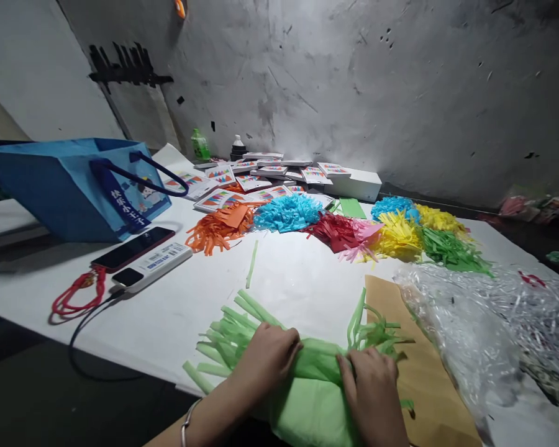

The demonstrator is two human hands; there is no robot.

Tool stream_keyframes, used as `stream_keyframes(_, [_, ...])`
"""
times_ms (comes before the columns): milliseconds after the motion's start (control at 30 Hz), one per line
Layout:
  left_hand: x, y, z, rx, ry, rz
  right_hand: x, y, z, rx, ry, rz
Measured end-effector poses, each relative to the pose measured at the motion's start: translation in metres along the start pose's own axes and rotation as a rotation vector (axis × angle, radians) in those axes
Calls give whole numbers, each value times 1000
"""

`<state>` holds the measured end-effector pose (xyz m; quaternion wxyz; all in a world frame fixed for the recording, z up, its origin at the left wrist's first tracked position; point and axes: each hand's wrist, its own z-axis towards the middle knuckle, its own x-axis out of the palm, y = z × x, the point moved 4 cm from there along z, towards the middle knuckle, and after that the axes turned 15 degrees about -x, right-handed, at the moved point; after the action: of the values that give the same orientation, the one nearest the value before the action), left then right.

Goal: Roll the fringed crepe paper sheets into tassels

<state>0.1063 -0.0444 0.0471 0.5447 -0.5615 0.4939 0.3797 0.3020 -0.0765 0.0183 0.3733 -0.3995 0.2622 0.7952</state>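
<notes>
Pinching light-green fringed paper (319, 361) at six o'clock, by the near edge of the white tabletop (298, 279), between narrowed fingers of left hand (271, 352) and right hand (371, 382)! Trailing over brown paper (433, 385) at four; facing heaped packets (270, 171) at twelve, blue bag (65, 192) at nine.

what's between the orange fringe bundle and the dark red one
The light blue fringe bundle lies between the orange bundle and the dark red bundle, seen in the head view.
</notes>
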Motion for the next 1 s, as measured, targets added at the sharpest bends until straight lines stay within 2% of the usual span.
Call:
stream_keyframes(100, [-4, -5, 8, -55, 11, 35, -3, 0, 8, 62, -4, -147])
stream_keyframes(167, [-2, -6, 11, -57, 13, 40, -12, 4, 11, 56, -87, -231])
stream_keyframes(233, [0, -6, 13, -52, 16, 42, -20, 12, 11, -25, -183, -218])
stream_keyframes(300, [0, -6, 14, -43, 15, 40, -20, 21, 9, -162, -228, -109])
stream_keyframes(367, [-1, -6, 13, -38, 10, 36, -15, 29, 8, -289, -205, -6])
stream_keyframes(433, [-3, -5, 11, -36, -3, 24, -9, 33, 7, -351, -178, 25])
stream_keyframes(533, [-4, -2, 4, 96, -149, -14, -6, 29, 9, -302, -199, 59])
stream_keyframes(667, [-1, -4, -8, 462, -488, -55, -10, 26, 13, -189, -228, 165])
stream_keyframes(800, [-5, -11, -18, 527, -597, -149, -13, 29, 21, -215, -169, 120])
stream_keyframes(867, [-8, -20, -29, 622, -593, -197, -18, 20, 28, -181, -152, 139])
stream_keyframes(900, [-7, -25, -36, 703, -551, -196, -22, 13, 32, -144, -151, 156])
stream_keyframes(967, [1, -32, -47, 841, -382, -149, -35, -8, 39, -29, -182, 204])
stream_keyframes(1000, [6, -33, -50, 860, -273, -117, -43, -21, 41, 39, -219, 227])
